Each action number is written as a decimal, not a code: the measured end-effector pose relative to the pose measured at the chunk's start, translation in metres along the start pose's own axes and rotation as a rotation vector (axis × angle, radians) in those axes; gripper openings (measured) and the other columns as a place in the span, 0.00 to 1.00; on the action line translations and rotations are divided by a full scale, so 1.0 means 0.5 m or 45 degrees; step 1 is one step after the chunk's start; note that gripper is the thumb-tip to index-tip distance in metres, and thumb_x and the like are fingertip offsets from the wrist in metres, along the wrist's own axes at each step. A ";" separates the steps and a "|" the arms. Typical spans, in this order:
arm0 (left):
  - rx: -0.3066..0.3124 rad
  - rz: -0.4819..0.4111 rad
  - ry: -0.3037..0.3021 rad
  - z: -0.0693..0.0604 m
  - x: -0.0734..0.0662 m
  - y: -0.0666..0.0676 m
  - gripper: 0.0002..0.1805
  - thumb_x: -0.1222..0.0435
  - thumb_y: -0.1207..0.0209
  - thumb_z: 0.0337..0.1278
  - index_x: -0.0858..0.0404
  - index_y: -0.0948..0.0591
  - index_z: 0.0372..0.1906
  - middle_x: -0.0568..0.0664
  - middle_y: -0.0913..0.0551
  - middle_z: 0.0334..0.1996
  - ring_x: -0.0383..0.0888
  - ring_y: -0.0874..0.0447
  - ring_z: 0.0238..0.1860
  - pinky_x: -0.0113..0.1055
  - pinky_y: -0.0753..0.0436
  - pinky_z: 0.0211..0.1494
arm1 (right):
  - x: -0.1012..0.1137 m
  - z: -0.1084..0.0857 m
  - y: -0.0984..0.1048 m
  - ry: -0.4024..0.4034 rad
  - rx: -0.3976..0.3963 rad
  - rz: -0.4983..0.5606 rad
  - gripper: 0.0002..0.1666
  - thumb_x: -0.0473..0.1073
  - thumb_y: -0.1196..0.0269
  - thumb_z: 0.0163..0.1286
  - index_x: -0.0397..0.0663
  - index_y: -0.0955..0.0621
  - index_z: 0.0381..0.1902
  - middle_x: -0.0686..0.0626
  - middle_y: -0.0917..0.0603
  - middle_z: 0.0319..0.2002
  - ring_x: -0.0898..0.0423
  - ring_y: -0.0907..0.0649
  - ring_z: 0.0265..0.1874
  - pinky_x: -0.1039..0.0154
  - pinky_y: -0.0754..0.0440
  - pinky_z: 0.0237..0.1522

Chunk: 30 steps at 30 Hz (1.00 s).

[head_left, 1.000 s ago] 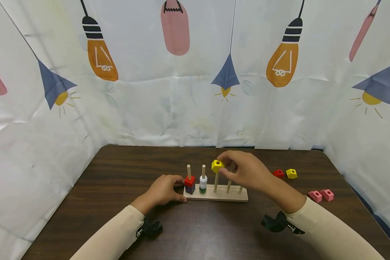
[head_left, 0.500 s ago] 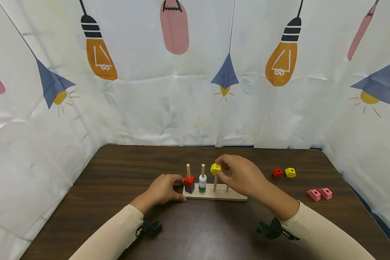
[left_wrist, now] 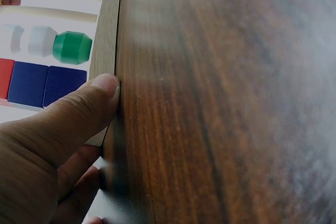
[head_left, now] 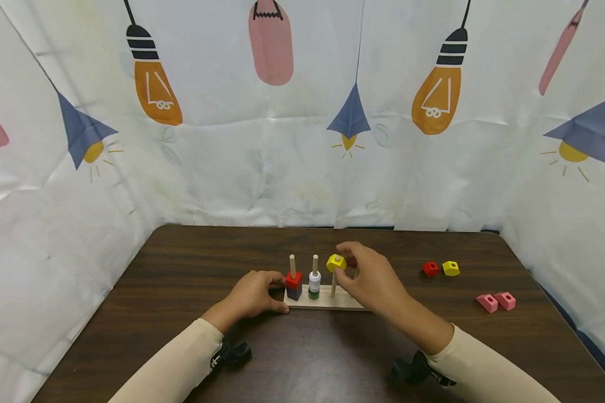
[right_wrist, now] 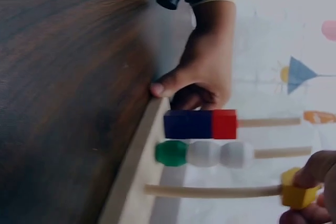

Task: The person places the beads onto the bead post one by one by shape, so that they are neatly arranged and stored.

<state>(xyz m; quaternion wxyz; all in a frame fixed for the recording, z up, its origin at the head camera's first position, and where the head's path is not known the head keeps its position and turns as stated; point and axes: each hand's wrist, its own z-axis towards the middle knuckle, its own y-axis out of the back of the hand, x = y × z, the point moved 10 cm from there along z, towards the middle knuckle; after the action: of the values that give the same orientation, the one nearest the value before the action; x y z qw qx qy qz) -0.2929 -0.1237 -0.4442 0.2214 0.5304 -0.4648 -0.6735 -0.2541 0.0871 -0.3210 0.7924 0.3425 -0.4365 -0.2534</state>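
The left hand (head_left: 249, 294) grips the left end of a wooden peg board (head_left: 327, 299); in the left wrist view its thumb (left_wrist: 79, 108) presses the board's edge. The first peg carries blue blocks (left_wrist: 46, 85) with a red block (head_left: 293, 280) on top. On the second peg are a green bead (left_wrist: 72, 47) and white beads (right_wrist: 203, 153) above it. The right hand (head_left: 378, 280) pinches a yellow block (head_left: 336, 262) at the top of the third peg (right_wrist: 215, 191), whose tip shows in the block's hole. Beyond it, the other pegs are mostly hidden by the right hand.
On the right of the dark wooden table (head_left: 206, 252) lie a red block (head_left: 431, 268), a yellow block (head_left: 451, 268) and two pink blocks (head_left: 487, 303). A patterned white cloth (head_left: 302, 173) stands behind the table and at its sides.
The yellow block has come slightly lower onto the third peg's tip. My right hand has turned a little, and its forearm has shifted left and down. The left hand has stayed on the board.
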 end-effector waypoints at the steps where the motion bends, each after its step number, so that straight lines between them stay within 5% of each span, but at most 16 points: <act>1: 0.001 -0.001 0.001 0.001 0.000 0.000 0.31 0.50 0.17 0.37 0.55 0.14 0.50 0.44 0.11 0.46 0.49 0.14 0.50 0.51 0.19 0.54 | -0.005 -0.003 0.000 -0.008 -0.022 0.030 0.28 0.36 0.26 0.61 0.40 0.21 0.58 0.51 0.14 0.40 0.53 0.15 0.35 0.61 0.18 0.36; 9: 0.002 -0.006 -0.001 0.002 0.001 -0.002 0.32 0.50 0.17 0.36 0.56 0.14 0.50 0.44 0.11 0.46 0.50 0.14 0.50 0.51 0.19 0.54 | -0.024 -0.016 -0.003 0.035 -0.163 0.159 0.50 0.34 0.23 0.57 0.38 0.37 0.73 0.51 0.16 0.43 0.59 0.17 0.35 0.64 0.16 0.35; 15: -0.001 -0.004 -0.006 0.003 0.001 -0.001 0.32 0.50 0.17 0.36 0.56 0.14 0.50 0.44 0.11 0.46 0.49 0.14 0.50 0.50 0.19 0.54 | -0.055 -0.026 -0.023 -0.073 -0.180 0.280 0.64 0.33 0.21 0.54 0.41 0.50 0.78 0.52 0.17 0.39 0.56 0.17 0.33 0.59 0.16 0.39; 30: 0.004 0.004 -0.008 0.001 -0.002 -0.001 0.32 0.50 0.17 0.37 0.56 0.14 0.51 0.45 0.11 0.46 0.50 0.14 0.50 0.51 0.19 0.54 | -0.108 -0.048 -0.097 -0.211 -0.095 0.339 0.65 0.30 0.22 0.52 0.39 0.50 0.78 0.52 0.16 0.36 0.54 0.17 0.33 0.56 0.17 0.41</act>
<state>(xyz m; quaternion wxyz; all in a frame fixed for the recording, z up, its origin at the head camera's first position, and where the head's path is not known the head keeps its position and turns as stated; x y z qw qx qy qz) -0.2932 -0.1227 -0.4441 0.2203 0.5279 -0.4673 -0.6741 -0.2645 0.1017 -0.3951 0.7924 0.2299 -0.5323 -0.1894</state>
